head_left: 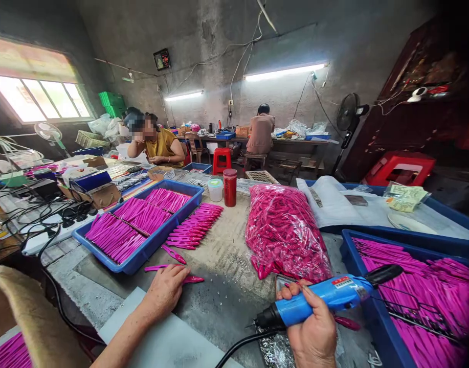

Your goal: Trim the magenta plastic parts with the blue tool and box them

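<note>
My left hand (165,289) rests on the table with its fingers closed over a slim magenta plastic piece (193,279), whose ends show on both sides. My right hand (313,324) is wrapped round a blue electric screwdriver (322,301), its thin bit pointing left and a black cable trailing from that end. A bit of magenta shows by the right fingertips; whether it is held I cannot tell. Just beyond my left hand lies another magenta piece (174,254), near a row of similar pieces (196,225). Tiny metal parts (234,263) are scattered between my hands.
A blue tray (121,267) of magenta pieces stands left; another blue tray (347,255) is right. A full plastic bag (286,230) of magenta parts sits mid-table, near a red-lidded jar (230,189). A power strip (61,230) lies left. Two people sit farther back.
</note>
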`<act>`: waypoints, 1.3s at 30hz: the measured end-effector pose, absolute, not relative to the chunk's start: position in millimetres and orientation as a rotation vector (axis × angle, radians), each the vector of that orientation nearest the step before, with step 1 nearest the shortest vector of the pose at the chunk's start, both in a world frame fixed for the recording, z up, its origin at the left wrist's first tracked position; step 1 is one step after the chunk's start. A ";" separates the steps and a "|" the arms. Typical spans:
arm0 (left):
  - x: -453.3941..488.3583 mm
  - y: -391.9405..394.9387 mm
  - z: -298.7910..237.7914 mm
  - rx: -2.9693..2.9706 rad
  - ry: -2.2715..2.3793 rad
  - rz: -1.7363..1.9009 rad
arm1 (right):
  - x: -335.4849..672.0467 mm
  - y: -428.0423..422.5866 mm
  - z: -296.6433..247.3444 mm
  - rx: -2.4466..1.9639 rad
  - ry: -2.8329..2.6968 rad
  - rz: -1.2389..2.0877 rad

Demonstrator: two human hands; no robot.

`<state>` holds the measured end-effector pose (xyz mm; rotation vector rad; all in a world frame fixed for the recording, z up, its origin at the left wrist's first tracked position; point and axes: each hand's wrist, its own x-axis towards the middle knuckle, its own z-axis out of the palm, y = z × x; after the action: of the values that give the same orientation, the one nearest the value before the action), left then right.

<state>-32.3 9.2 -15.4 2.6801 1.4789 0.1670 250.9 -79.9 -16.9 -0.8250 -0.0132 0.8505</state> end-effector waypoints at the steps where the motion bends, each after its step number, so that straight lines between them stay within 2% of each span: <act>1: -33.5 8.0 -16.6 2.679 1.472 0.164 | 251.2 -80.3 -16.1 -0.829 -0.007 0.852; 17: -17.4 9.6 -17.3 2.558 1.481 0.100 | 255.7 -81.2 -16.9 -0.842 -0.001 0.873; 30: -4.4 5.7 -27.1 2.545 1.437 0.276 | 254.6 -81.7 -21.2 -0.838 -0.090 0.841; 39: 19.3 0.9 -24.9 2.483 1.497 0.204 | 255.1 -80.6 -20.2 -0.844 -0.052 0.858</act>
<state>19.3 0.9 -24.9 2.4832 1.4968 0.2044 255.1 -80.6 -20.2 -0.8444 -0.0520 0.8578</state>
